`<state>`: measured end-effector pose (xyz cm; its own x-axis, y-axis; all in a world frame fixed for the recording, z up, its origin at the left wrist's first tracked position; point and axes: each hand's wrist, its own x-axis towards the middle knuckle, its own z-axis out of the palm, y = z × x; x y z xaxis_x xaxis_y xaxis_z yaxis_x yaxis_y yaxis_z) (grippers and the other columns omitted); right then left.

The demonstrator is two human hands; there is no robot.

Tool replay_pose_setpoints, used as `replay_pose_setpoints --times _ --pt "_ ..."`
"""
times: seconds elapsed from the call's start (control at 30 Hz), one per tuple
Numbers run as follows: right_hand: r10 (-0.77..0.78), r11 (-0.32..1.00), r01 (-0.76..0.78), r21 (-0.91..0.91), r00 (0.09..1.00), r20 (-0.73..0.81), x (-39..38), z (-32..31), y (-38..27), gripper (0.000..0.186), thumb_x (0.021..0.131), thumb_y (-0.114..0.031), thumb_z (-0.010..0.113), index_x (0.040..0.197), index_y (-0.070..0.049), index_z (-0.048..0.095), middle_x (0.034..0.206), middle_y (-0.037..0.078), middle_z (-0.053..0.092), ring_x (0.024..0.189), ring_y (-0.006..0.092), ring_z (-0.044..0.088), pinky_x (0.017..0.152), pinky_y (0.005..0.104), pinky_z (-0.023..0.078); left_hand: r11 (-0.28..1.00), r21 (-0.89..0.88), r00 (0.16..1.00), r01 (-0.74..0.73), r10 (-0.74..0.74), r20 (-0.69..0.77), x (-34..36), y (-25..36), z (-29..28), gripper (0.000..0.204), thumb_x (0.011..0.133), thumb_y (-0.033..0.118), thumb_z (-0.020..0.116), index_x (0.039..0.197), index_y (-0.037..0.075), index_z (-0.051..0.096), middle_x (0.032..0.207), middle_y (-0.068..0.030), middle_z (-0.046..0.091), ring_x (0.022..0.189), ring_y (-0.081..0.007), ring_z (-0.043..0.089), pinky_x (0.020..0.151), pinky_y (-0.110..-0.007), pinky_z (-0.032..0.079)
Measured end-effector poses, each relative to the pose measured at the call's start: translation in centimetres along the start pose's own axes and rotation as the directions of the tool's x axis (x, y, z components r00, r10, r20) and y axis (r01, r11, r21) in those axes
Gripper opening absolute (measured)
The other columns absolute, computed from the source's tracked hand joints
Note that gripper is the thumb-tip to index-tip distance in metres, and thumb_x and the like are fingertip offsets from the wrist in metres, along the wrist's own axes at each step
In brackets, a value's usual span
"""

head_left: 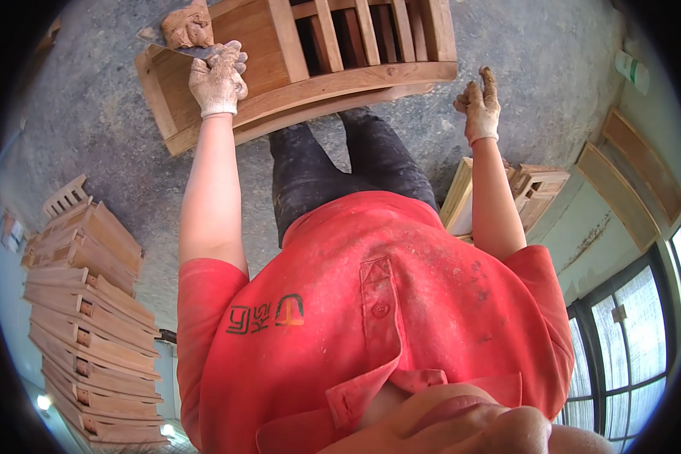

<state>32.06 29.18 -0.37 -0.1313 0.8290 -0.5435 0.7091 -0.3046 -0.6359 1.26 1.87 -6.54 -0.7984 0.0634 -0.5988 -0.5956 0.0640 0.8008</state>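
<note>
My left hand (pixel 218 79), in a putty-smeared white glove, is closed on a putty knife (pixel 153 38) with a flat blade. A large lump of brown putty (pixel 188 29) sits on that blade, over the left end of a wooden furniture panel (pixel 242 34). The panel has slats and a curved near rail (pixel 356 78). My right hand (pixel 480 106), in a similar glove, is raised to the right of the panel, apart from it. Its fingers are apart, one stretched out with brown putty on the tip, and I see nothing held.
A tall stack of wooden panels (pixel 91 318) rises at the left. More wooden pieces (pixel 537 189) stand beside my right forearm. Curved wooden panels (pixel 620 193) lean on the right wall, near a white-and-green container (pixel 632 72). Glazed doors (pixel 628 340) are at the lower right.
</note>
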Motion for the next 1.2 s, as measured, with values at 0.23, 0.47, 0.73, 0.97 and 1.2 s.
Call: replay_pose_setpoints --times 0.23,0.47,0.73,0.97,1.2 --pt "0.139 0.881 -0.084 0.466 0.987 -0.084 5.1 3.1 2.8 0.054 0.089 -0.008 0.043 0.143 -0.008 0.037 0.145 0.006 0.042 0.101 0.0207 0.06 0.081 0.0316 0.053 0.996 -0.029 0.987 -0.087 0.083 -0.136 0.4 1.3 -7.4 0.018 0.078 0.002 0.065 0.076 0.013 0.051 0.053 -0.0003 0.048 0.03 -0.0079 0.032 0.027 -0.023 0.021" --pt "0.019 0.919 0.012 0.395 0.997 -0.074 7.1 5.8 2.2 0.053 0.09 -0.005 0.04 0.143 -0.008 0.038 0.146 0.006 0.042 0.112 0.0217 0.056 0.086 0.0291 0.05 0.985 -0.093 0.978 -0.148 0.131 -0.164 1.1 -1.0 -9.2 0.019 0.077 0.004 0.067 0.076 0.014 0.051 0.049 0.002 0.045 0.03 -0.0082 0.03 0.027 -0.025 0.018" --pt "-0.13 0.968 0.153 0.198 0.983 -0.126 8.8 3.4 1.2 0.051 0.091 -0.004 0.04 0.141 -0.008 0.041 0.142 0.007 0.046 0.117 0.0235 0.055 0.089 0.0284 0.048 0.981 -0.191 0.989 -0.026 -0.003 -0.15 0.4 -0.7 -7.8 0.017 0.075 0.002 0.067 0.079 0.012 0.053 0.054 0.0005 0.05 0.029 -0.0093 0.032 0.027 -0.025 0.02" --pt "-0.356 0.92 0.299 -0.254 0.908 -0.22 6.8 1.9 4.0 0.047 0.092 -0.008 0.045 0.138 -0.012 0.045 0.135 0.011 0.052 0.108 0.0274 0.06 0.086 0.0334 0.05 0.991 -0.087 0.993 -0.106 0.1 -0.066 0.4 -2.2 -5.4 0.021 0.077 0.002 0.068 0.096 0.01 0.061 0.081 -0.0058 0.067 0.046 -0.0114 0.052 0.034 -0.021 0.032" --pt "-0.36 0.633 0.389 -0.669 0.913 0.191 -2.9 4.3 3.4 0.045 0.083 -0.01 0.056 0.128 -0.01 0.054 0.125 0.011 0.06 0.099 0.0338 0.06 0.086 0.0435 0.049 0.989 0.008 0.958 0.145 -0.142 0.248 -0.6 -3.3 -1.6 0.02 0.081 0.002 0.067 0.1 0.006 0.062 0.089 -0.0092 0.069 0.07 -0.0146 0.066 0.048 -0.017 0.044"
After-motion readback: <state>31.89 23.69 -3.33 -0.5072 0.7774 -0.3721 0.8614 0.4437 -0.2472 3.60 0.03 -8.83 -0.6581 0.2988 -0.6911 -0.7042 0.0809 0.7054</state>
